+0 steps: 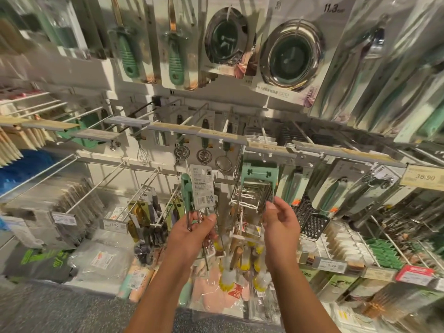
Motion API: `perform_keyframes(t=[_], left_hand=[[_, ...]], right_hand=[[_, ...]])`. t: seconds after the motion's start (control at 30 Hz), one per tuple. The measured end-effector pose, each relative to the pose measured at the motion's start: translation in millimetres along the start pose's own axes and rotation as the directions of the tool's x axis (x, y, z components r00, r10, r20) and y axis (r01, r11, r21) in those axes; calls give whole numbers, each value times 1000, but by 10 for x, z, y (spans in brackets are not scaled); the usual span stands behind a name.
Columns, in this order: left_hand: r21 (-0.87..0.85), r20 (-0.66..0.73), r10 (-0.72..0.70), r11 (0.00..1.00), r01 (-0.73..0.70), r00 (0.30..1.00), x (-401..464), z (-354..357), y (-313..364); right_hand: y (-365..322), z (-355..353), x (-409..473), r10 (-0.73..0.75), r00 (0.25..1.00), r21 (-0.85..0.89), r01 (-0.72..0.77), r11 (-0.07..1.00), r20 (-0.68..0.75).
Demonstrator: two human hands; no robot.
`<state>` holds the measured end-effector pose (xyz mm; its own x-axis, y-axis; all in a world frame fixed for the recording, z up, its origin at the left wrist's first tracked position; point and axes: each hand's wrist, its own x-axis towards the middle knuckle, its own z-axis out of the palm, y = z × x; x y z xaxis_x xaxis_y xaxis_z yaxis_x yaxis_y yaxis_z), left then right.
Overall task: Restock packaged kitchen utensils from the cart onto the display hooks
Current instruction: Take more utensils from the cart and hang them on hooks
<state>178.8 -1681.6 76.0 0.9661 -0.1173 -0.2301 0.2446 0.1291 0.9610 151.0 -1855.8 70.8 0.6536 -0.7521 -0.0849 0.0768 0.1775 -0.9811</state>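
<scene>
My left hand (194,233) grips the lower metal end of a packaged utensil (197,188) with a green handle and a white barcode card, held upright before the display. My right hand (280,221) pinches the lower edge of a metal wire utensil with a mint-green top (258,186) that hangs from a hook (263,134) in the middle row. Both items are level with the middle row's hanging whisks and strainers (204,155). The cart is out of sight.
Grey price rails (216,133) run across the middle. Above hang green-handled knives (127,51) and steel bowls (290,58). Graters (312,222), yellow brushes (240,263) and packaged goods fill the lower rows. Bare white hooks (101,186) jut out at the lower left. Speckled floor lies below.
</scene>
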Motion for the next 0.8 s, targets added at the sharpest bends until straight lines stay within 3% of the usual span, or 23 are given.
perform_keyframes(t=[0.17,0.47,0.8], left_hand=[[56,22,15,998,-16,1000,36,12,-27],[46,58,-48,998,46,997,31,-45,-10],[-40,130,-35,998,40,991,-29,-70,-6]], right_hand=[[-84,135,240,61,996,-58,-57,997,71],[47,118,220,166,984,-94,-159,983,68],[207,244,-210,392,813,-342,-255,904,430]])
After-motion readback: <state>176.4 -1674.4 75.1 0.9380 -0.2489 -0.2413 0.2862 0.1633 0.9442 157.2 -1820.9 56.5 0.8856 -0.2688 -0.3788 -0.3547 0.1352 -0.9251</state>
